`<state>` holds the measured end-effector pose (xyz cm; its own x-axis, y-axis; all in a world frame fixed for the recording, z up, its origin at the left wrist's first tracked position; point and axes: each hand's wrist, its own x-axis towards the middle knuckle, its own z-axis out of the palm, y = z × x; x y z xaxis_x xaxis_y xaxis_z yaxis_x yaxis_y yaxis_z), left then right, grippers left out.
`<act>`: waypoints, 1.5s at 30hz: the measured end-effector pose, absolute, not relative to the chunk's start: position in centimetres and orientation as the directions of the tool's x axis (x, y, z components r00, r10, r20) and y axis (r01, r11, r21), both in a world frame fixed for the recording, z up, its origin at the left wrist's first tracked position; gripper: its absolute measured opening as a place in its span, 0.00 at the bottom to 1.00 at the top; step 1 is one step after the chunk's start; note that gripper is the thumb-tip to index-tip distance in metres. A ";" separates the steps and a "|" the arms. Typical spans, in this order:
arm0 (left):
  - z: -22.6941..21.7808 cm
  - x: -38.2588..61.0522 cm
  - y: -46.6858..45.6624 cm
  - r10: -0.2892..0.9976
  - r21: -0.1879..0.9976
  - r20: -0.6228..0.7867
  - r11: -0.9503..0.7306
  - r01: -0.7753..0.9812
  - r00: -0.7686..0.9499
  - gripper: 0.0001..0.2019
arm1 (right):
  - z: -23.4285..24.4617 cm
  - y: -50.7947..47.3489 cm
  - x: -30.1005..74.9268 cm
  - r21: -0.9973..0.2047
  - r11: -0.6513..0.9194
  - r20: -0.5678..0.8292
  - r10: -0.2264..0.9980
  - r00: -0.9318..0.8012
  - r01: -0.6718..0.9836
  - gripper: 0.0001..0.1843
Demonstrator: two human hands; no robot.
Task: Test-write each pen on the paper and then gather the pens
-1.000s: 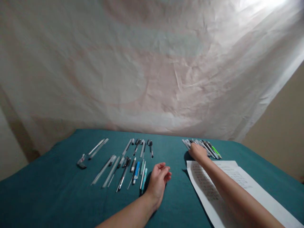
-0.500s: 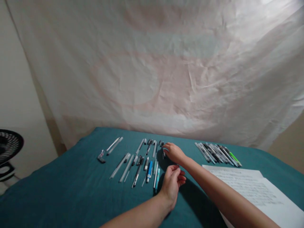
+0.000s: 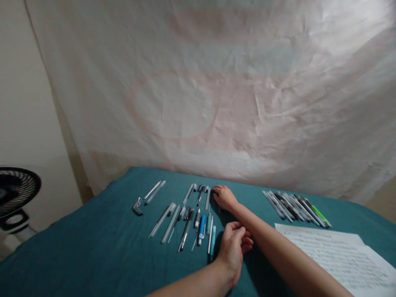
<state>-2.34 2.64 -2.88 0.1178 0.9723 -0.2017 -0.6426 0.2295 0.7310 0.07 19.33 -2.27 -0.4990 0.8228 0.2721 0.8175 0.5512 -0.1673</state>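
Note:
My right hand (image 3: 226,198) reaches to the far side of the cloth, palm down, fingers bent over dark pen parts mostly hidden beneath it. Just left of its fingers lies a clear pen barrel (image 3: 207,199). Nearer me, my left hand (image 3: 232,249) is half curled, thumb against the index finger; whatever it may pinch is hidden. Beside that hand are a light-blue pen (image 3: 213,240) and a thin white stick (image 3: 210,235). Farther left lie a blue pen (image 3: 202,227), a clear pen with black parts (image 3: 186,231) and a black-and-clear pen (image 3: 200,195).
A row of pens (image 3: 295,208) lies at the right, one bright green. Handwritten sheets (image 3: 331,255) are in front of it. More clear barrels (image 3: 160,220) and a small dark clear-topped item (image 3: 137,207) lie left. A fan (image 3: 17,192) stands beyond the green cloth (image 3: 102,247).
My right hand has settled lower over the pen parts at the back, which it now covers. The left hand keeps its curled pose. The view has turned slightly left.

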 end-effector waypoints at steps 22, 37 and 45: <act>-2.5 -2.1 2.3 0.983 0.776 -0.159 0.181 -0.605 0.089 0.11 | -1.3 10.9 8.0 -0.201 0.705 0.254 0.708 -0.659 0.680 0.16; -2.6 -1.9 2.5 0.987 0.755 -0.154 0.143 -0.640 0.040 0.11 | -2.7 7.8 10.6 -0.366 0.329 0.234 0.938 -0.257 0.870 0.21; -3.1 -1.6 2.7 0.991 0.827 -0.130 0.113 -0.550 0.007 0.17 | -0.7 7.5 11.7 -0.488 0.259 0.148 0.966 -0.214 0.833 0.18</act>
<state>-1.61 2.74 -3.07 0.0070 0.9914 -0.1305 -0.5504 0.1127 0.8273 11.68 7.53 -0.74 -0.2138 0.9656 0.1480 0.8334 0.2594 -0.4880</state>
